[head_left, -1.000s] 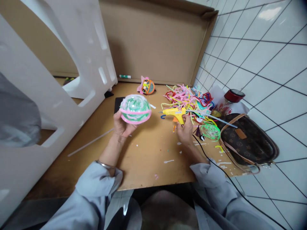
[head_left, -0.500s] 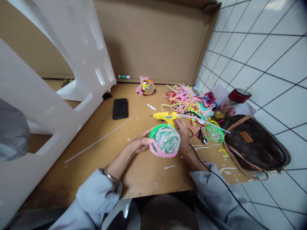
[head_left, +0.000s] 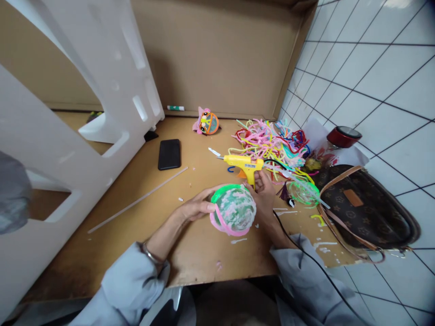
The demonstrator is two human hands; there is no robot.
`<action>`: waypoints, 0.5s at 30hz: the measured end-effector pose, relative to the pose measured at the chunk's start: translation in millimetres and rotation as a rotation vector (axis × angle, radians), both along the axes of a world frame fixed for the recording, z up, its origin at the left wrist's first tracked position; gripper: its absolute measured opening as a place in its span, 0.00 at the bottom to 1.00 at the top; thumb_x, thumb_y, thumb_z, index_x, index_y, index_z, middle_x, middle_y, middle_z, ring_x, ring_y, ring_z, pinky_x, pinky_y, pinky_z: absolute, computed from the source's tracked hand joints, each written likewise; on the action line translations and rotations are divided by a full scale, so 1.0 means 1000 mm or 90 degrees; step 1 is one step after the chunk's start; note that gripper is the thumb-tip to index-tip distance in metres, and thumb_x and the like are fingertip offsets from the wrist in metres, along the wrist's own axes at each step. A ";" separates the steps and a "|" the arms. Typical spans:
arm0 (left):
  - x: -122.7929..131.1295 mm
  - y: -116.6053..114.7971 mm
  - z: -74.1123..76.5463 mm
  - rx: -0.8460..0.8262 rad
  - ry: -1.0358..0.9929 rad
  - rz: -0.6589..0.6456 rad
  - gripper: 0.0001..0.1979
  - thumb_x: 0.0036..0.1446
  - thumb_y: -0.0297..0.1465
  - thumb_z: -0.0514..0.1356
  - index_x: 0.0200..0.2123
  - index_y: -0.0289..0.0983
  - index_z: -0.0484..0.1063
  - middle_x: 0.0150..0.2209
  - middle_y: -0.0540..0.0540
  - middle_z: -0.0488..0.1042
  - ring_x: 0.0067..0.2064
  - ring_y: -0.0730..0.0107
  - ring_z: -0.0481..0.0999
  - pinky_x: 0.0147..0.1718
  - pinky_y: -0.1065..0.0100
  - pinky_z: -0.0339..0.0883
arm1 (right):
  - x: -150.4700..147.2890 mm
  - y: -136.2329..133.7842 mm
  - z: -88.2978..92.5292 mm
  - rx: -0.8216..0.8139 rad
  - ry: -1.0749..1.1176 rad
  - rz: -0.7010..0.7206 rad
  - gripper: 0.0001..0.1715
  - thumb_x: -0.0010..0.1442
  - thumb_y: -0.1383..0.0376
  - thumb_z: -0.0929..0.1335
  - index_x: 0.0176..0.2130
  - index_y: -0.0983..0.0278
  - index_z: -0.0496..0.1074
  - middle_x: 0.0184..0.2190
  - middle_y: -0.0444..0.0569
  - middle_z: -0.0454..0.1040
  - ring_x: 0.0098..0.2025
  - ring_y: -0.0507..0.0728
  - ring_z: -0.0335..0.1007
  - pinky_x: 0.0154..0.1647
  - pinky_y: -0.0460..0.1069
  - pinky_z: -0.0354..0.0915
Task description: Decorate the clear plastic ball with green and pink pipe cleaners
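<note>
My left hand (head_left: 199, 206) grips the left side of a clear plastic dome (head_left: 236, 209), its thumb on the rim. Green and pink fuzzy strips run round the dome's edge, and whitish-pink smears cover its surface. In my right hand (head_left: 264, 190) is a yellow glue gun (head_left: 243, 163), held by its handle with the nozzle pointing left above the dome. A long clear glue stick (head_left: 299, 179) sticks out of the gun's back. The right fingers are partly hidden behind the handle and the dome.
A heap of coloured pipe cleaners (head_left: 268, 142) lies behind the gun. A brown handbag (head_left: 367, 208) and a red-lidded bottle (head_left: 343, 136) stand at right. Further left are a black phone (head_left: 169, 154), a glue stick (head_left: 137, 200), a decorated figure (head_left: 208, 122) and a white plastic panel (head_left: 129, 90).
The glue gun has shifted right and slightly away from the dome, with my right hand. The dome sits a little lower in view and has tilted slightly in my left hand.
</note>
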State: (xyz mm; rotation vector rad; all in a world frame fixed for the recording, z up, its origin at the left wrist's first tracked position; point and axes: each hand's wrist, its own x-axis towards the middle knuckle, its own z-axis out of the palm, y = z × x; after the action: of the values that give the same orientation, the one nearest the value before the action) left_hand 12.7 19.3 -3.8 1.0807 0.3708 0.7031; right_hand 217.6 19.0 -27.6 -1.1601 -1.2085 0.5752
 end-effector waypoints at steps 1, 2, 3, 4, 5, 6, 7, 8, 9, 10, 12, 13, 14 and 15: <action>0.000 0.000 -0.001 0.002 0.008 -0.010 0.42 0.38 0.44 0.74 0.57 0.35 0.74 0.55 0.35 0.78 0.61 0.38 0.72 0.62 0.49 0.63 | 0.001 0.002 -0.001 -0.013 0.008 -0.001 0.29 0.54 0.59 0.72 0.54 0.61 0.68 0.44 0.52 0.69 0.44 0.58 0.74 0.47 0.54 0.75; 0.000 0.001 -0.002 0.004 0.015 -0.020 0.41 0.39 0.43 0.74 0.57 0.34 0.74 0.55 0.34 0.78 0.61 0.39 0.72 0.61 0.49 0.63 | 0.003 0.005 -0.003 -0.026 0.011 -0.002 0.29 0.53 0.60 0.72 0.53 0.62 0.69 0.44 0.52 0.69 0.44 0.58 0.74 0.47 0.54 0.74; 0.000 0.001 -0.003 0.007 0.020 -0.028 0.41 0.39 0.43 0.74 0.58 0.34 0.73 0.55 0.34 0.77 0.61 0.39 0.72 0.61 0.49 0.63 | 0.004 0.007 -0.003 -0.040 0.010 0.001 0.27 0.52 0.60 0.72 0.52 0.63 0.69 0.44 0.53 0.71 0.45 0.59 0.74 0.48 0.55 0.74; 0.000 0.002 -0.004 0.009 0.024 -0.032 0.41 0.40 0.43 0.73 0.58 0.34 0.73 0.56 0.34 0.77 0.60 0.39 0.72 0.61 0.50 0.63 | 0.005 0.008 -0.004 -0.055 0.008 0.009 0.25 0.51 0.61 0.71 0.49 0.63 0.70 0.44 0.53 0.72 0.45 0.59 0.74 0.48 0.55 0.74; 0.000 0.002 -0.005 0.011 0.028 -0.036 0.41 0.40 0.43 0.73 0.58 0.34 0.72 0.56 0.33 0.77 0.60 0.39 0.72 0.60 0.50 0.63 | 0.005 0.009 -0.004 -0.070 0.008 0.022 0.23 0.51 0.61 0.71 0.47 0.63 0.70 0.43 0.53 0.73 0.45 0.59 0.75 0.48 0.55 0.74; 0.000 0.002 -0.006 0.012 0.033 -0.039 0.42 0.40 0.43 0.73 0.59 0.34 0.72 0.57 0.33 0.76 0.60 0.39 0.72 0.60 0.50 0.63 | 0.005 0.008 -0.003 -0.085 0.012 0.041 0.21 0.51 0.61 0.71 0.45 0.63 0.70 0.42 0.53 0.74 0.44 0.59 0.75 0.47 0.55 0.74; 0.000 0.002 -0.007 0.010 0.038 -0.040 0.42 0.40 0.43 0.73 0.59 0.34 0.72 0.57 0.33 0.75 0.60 0.39 0.72 0.60 0.49 0.63 | 0.004 0.008 -0.002 -0.097 0.021 0.062 0.19 0.51 0.62 0.71 0.44 0.63 0.70 0.42 0.52 0.75 0.44 0.59 0.76 0.47 0.54 0.74; 0.000 0.002 -0.006 0.008 0.042 -0.041 0.42 0.40 0.43 0.73 0.59 0.34 0.72 0.58 0.33 0.75 0.61 0.39 0.72 0.61 0.49 0.63 | 0.003 0.006 0.000 -0.105 0.032 0.082 0.19 0.51 0.62 0.70 0.44 0.62 0.69 0.41 0.52 0.76 0.44 0.59 0.76 0.46 0.54 0.74; 0.000 0.002 -0.006 0.007 0.045 -0.041 0.43 0.40 0.43 0.73 0.59 0.34 0.72 0.58 0.33 0.75 0.61 0.39 0.72 0.61 0.49 0.63 | 0.003 0.005 0.002 -0.109 0.042 0.099 0.20 0.51 0.63 0.70 0.45 0.62 0.69 0.42 0.52 0.77 0.44 0.60 0.77 0.46 0.54 0.74; 0.000 0.002 -0.005 0.007 0.045 -0.041 0.43 0.40 0.43 0.73 0.59 0.34 0.72 0.59 0.33 0.74 0.61 0.39 0.71 0.61 0.49 0.63 | 0.002 0.003 0.005 -0.111 0.049 0.114 0.21 0.51 0.63 0.71 0.46 0.62 0.68 0.43 0.53 0.78 0.44 0.60 0.77 0.46 0.54 0.74; 0.000 0.001 -0.003 0.017 0.042 -0.040 0.43 0.40 0.43 0.74 0.60 0.34 0.71 0.60 0.33 0.73 0.62 0.39 0.70 0.61 0.50 0.62 | 0.001 -0.001 0.010 -0.107 0.051 0.136 0.24 0.52 0.63 0.71 0.49 0.61 0.67 0.46 0.54 0.78 0.46 0.60 0.77 0.47 0.54 0.74; 0.000 0.001 -0.002 0.024 0.041 -0.046 0.43 0.41 0.43 0.74 0.60 0.34 0.71 0.61 0.33 0.72 0.63 0.40 0.70 0.61 0.50 0.62 | 0.002 -0.002 0.013 -0.103 0.048 0.145 0.25 0.53 0.63 0.71 0.50 0.60 0.67 0.47 0.54 0.78 0.47 0.60 0.77 0.48 0.54 0.74; 0.000 0.000 -0.002 0.032 0.041 -0.053 0.43 0.41 0.42 0.74 0.60 0.34 0.71 0.61 0.34 0.72 0.63 0.40 0.70 0.61 0.50 0.62 | 0.003 -0.003 0.015 -0.099 0.041 0.157 0.25 0.53 0.64 0.70 0.51 0.60 0.66 0.48 0.53 0.79 0.48 0.60 0.77 0.48 0.54 0.74; 0.000 0.000 -0.001 0.037 0.042 -0.061 0.42 0.41 0.42 0.74 0.60 0.34 0.71 0.61 0.34 0.72 0.62 0.41 0.70 0.61 0.51 0.62 | 0.004 -0.004 0.016 -0.096 0.029 0.169 0.25 0.54 0.64 0.70 0.52 0.60 0.66 0.48 0.53 0.79 0.48 0.60 0.77 0.48 0.54 0.74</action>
State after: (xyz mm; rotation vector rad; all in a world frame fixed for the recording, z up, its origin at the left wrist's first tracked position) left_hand 12.6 19.5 -5.2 1.1709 0.3550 0.5971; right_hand 221.2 15.1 -11.6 -1.1126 -1.3068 0.9009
